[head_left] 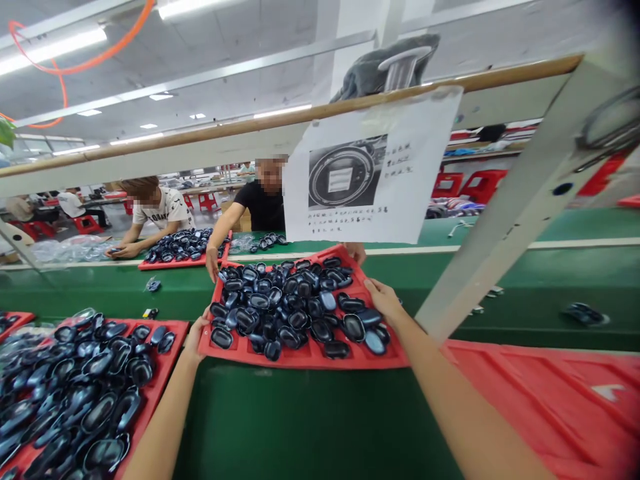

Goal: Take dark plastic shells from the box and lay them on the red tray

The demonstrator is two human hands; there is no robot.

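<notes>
A red tray (300, 360) piled with dark blue, glossy oval shells (295, 320) is held out in front of me, over the green work surface. My left hand (197, 333) grips its left edge, fingers partly hidden by the rim. On the right edge, my right hand (384, 298) is closed around the rim. Across from me, a co-worker in a black top has a hand (213, 263) at the tray's far left corner. Another hand (355, 252) of that person shows at the far right corner.
On my left lies another red tray (170, 363) heaped with dark shells. A red ribbed tray (545, 393) is at right. A slanted white post (500, 207) and a hanging paper sheet (370, 167) stand close by. A second co-worker sits behind a further filled tray (183, 263).
</notes>
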